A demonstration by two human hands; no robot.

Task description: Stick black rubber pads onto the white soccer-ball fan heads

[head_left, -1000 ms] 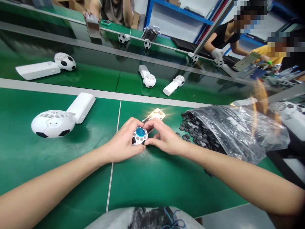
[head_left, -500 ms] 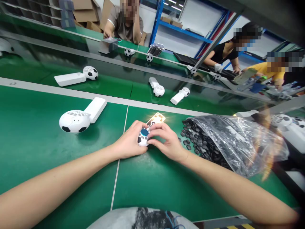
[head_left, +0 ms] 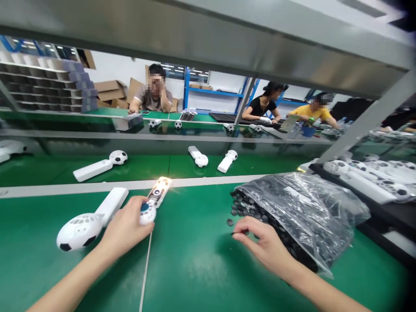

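- Only the left hand (head_left: 126, 227) is at the football-patterned head (head_left: 148, 215); the right hand (head_left: 268, 249) is well apart from it, beside the black pieces (head_left: 243, 207). The head is thus steadied from one side only, while a part is handled by the other hand.
- The head is grasped between the fingers of the left hand, low over the worktop (head_left: 195, 273). Its blue disc (head_left: 144, 208) is partly covered by the fingers.
- A brightly lit handle section (head_left: 161, 187) is seen just beyond the head, angled away from the left hand; its inner parts are exposed.
- The thumb and forefinger of the right hand are brought together, and a small dark piece (head_left: 233, 234) appears to be pinched at their tips. Its exact shape cannot be told.
- One loose black piece (head_left: 230, 222) is seen on the worktop just beyond those fingertips, apart from the pile that is spilled from the mouth of the clear plastic bag (head_left: 308, 208).
- A white unit with a football head (head_left: 79, 232) is placed to the left of the left hand, untouched by the fingers.
- Similar units are laid in a black tray (head_left: 394, 225) at the far right.
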